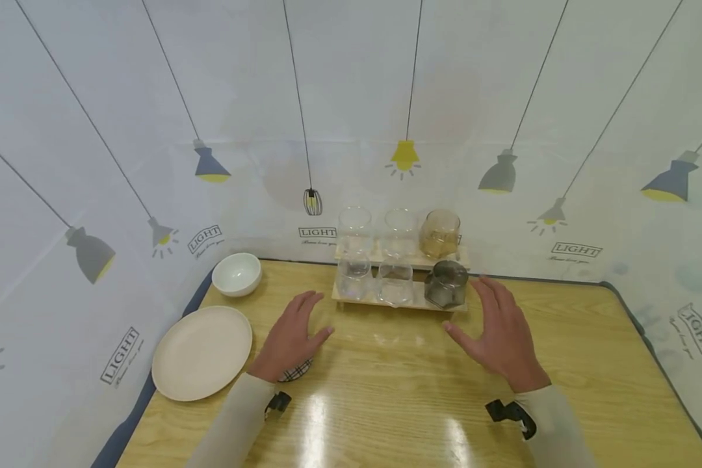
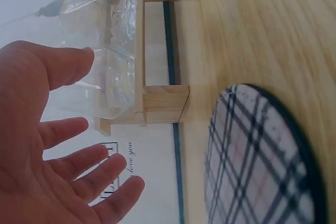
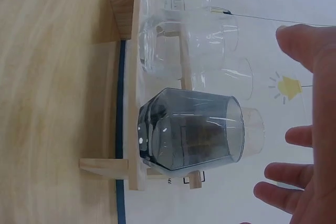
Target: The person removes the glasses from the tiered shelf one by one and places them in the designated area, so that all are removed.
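Note:
A two-tier wooden rack [image 1: 398,303] stands against the back wall with several glasses on it. On its lower tier, at the right end, sits a smoky grey glass [image 3: 194,129]; an amber glass [image 1: 440,234] is above it on the upper tier. Clear glasses [image 1: 394,281] fill the other places. My right hand [image 1: 500,331] hovers just right of the grey glass, fingers spread, touching nothing. My left hand [image 1: 289,338] hangs in the air left of the rack, fingers apart and holding nothing. Under it lies a round plaid coaster [image 2: 257,156], partly hidden in the head view.
At the left of the wooden table [image 1: 398,390] lies a large cream plate [image 1: 201,354]. Behind it, near the back left corner, stands a white bowl [image 1: 236,274]. A wall covering [image 1: 351,84] printed with lamps encloses the table's back and sides.

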A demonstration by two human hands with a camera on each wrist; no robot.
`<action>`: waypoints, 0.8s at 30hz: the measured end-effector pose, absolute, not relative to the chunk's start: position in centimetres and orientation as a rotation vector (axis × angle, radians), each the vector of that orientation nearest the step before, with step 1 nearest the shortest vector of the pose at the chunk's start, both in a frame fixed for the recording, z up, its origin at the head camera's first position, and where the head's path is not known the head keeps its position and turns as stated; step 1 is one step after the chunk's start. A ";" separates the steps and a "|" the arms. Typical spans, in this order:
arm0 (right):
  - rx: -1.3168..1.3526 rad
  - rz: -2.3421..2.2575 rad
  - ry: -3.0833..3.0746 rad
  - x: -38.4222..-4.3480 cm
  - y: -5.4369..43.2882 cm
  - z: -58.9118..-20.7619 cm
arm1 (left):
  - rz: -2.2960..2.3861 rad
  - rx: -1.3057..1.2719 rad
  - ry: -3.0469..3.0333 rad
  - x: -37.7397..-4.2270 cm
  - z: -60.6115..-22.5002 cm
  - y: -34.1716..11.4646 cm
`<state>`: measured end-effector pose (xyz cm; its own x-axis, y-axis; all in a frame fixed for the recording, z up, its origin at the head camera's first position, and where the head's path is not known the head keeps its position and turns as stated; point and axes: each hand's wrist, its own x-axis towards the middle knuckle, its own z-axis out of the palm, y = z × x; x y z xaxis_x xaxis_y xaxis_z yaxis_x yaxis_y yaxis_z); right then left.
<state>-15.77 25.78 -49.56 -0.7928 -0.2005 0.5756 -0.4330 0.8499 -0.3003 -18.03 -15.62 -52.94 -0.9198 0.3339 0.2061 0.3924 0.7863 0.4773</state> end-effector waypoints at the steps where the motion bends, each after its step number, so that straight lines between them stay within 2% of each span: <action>1: 0.457 0.612 -2.497 -16.1 25.7 -49.4 | -0.830 -0.585 -2.852 -18.4 -53.2 -15.6; 12: 0.301 1.100 -2.516 -20.3 25.4 -47.2 | -1.275 -0.495 -2.732 -21.8 -55.2 -14.7; 24: 0.161 1.334 -2.592 -26.2 25.6 -46.1 | -1.717 -0.245 -2.688 -24.5 -55.9 -13.4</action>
